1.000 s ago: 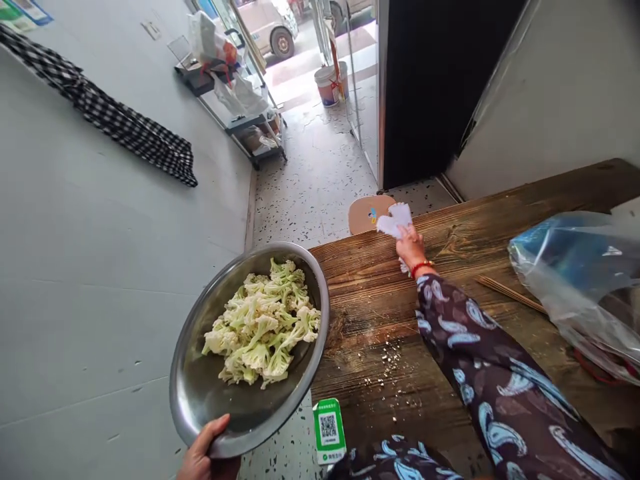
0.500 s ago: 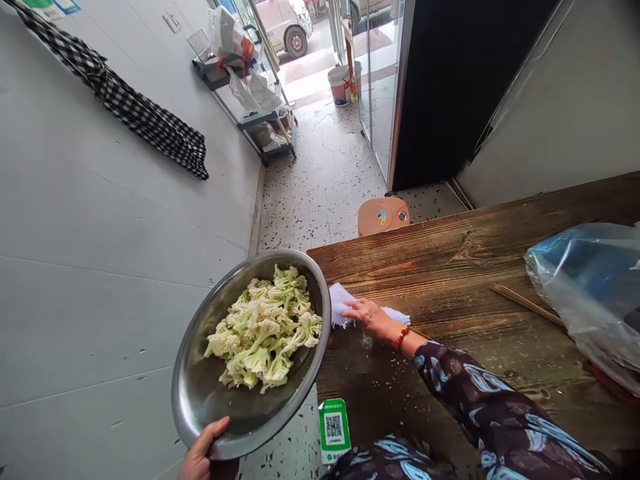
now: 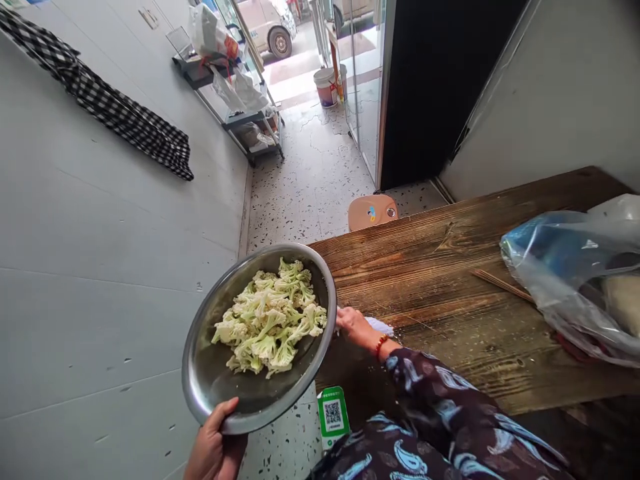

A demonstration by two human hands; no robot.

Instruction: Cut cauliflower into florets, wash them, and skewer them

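Steel bowl (image 3: pixel 210 393) of cauliflower florets (image 3: pixel 270 323), lower centre, gripped at its rim by left hand (image 3: pixel 215 450); right hand (image 3: pixel 353 325) presses white cloth (image 3: pixel 380 326) onto wooden table (image 3: pixel 450 267) beside the bowl.

One round steel bowl (image 3: pixel 210 387) of white cauliflower florets (image 3: pixel 270 323) is seen. One white cloth (image 3: pixel 379 326), one clear plastic bag (image 3: pixel 570 280) and one green QR-code sticker (image 3: pixel 332 416) are counted.

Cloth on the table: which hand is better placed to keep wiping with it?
Probably the right hand: it rests on the cloth. The left hand holds the bowl.
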